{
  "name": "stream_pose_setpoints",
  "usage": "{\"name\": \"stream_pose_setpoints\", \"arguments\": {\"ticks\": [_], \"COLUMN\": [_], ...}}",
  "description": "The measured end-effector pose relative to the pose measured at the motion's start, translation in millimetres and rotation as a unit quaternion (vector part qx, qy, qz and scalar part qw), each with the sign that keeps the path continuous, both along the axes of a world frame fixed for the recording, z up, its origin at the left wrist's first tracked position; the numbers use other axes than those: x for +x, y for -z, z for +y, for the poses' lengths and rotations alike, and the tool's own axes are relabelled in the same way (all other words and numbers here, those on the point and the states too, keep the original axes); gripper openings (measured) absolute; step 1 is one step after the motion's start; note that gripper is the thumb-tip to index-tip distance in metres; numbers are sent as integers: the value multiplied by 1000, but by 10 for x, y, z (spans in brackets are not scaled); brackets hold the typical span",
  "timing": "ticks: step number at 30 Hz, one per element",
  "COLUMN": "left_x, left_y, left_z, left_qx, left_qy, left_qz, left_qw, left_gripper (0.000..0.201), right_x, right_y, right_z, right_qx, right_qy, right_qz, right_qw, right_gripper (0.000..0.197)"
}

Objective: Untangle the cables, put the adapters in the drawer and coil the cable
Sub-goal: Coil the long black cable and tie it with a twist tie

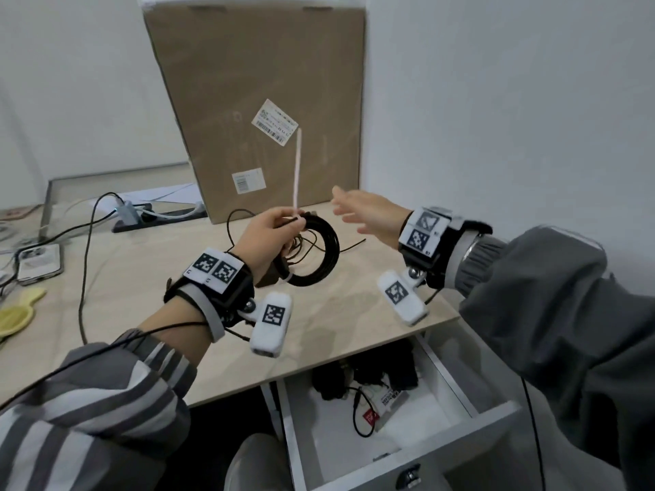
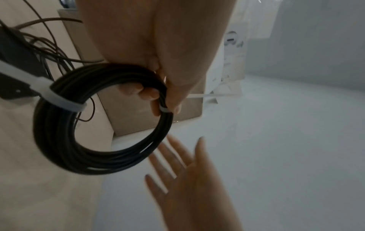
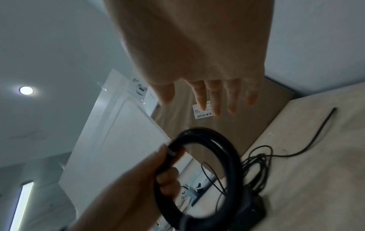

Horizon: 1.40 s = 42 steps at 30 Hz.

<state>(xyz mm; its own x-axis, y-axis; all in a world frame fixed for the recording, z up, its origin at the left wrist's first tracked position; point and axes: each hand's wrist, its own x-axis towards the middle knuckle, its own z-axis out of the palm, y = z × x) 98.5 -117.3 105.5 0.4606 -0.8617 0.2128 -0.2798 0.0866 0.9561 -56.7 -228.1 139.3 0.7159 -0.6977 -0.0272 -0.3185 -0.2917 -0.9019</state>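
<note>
Desk, 1 coil in L hand

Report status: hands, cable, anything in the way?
Left hand grips coiled cable at a white tie. Right hand open, empty. Loose thin cables beside the coil; drawer open.

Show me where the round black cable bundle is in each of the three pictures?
Head view: the coiled black cable sits mid-picture, gripped by the left hand above the desk.
Left wrist view: the coil fills the left-centre, fingers curled round its top.
Right wrist view: the coil is at bottom centre, blurred.
Shared landmark: the brown cardboard box behind the coil, with its barcode label, seen in all three views.
</note>
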Motion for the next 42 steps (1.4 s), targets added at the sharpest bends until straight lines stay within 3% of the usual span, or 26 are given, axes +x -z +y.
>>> {"name": "stream_pose_setpoints", "arguments": {"ticks": [2,6,11,16,22,26,29,32,34,37,39,42], "left_x": [31,22,-69,-278,-476,-650,-765,-816,-812,-896,-1019,-1194], "left_y": [-19,-19,-42,-70,54,133,139,202,256,342,401,474], "left_z": [11,25,42,163,489,755,998,1090,1081,1058,1026,1008], "left_qx": [-28,-70,-120,-104,69,184,273,186,116,234,287,257], "left_qy": [-16,-51,-47,-42,-33,-25,-12,-93,-148,-72,1,20], "left_qz": [46,174,293,323,210,197,122,15,-85,-185,-166,-29], "left_qw": [998,981,947,940,975,963,954,978,978,952,943,966], "left_gripper": [17,14,9,16,21,23,29,21,17,48,54,41], "right_x": [-49,-127,-204,-263,-434,-522,-681,-890,-982,-1043,-1055,-1021], "right_y": [142,344,434,407,414,445,494,566,625,697,719,731], "right_z": [44,136,323,514,592,621,584,594,635,731,802,876], "right_qx": [-24,80,163,166,173,49,-9,-10,-2,13,39,95], "right_qy": [-10,-65,-93,-60,18,76,88,80,70,44,38,60], "right_qz": [46,74,-9,-68,-102,-73,-37,-15,-14,-29,-57,-120], "right_qw": [999,992,982,982,979,993,995,997,997,999,997,986], "right_gripper": [57,57,19,16,14,10,11,13,15,17,20,23]}}
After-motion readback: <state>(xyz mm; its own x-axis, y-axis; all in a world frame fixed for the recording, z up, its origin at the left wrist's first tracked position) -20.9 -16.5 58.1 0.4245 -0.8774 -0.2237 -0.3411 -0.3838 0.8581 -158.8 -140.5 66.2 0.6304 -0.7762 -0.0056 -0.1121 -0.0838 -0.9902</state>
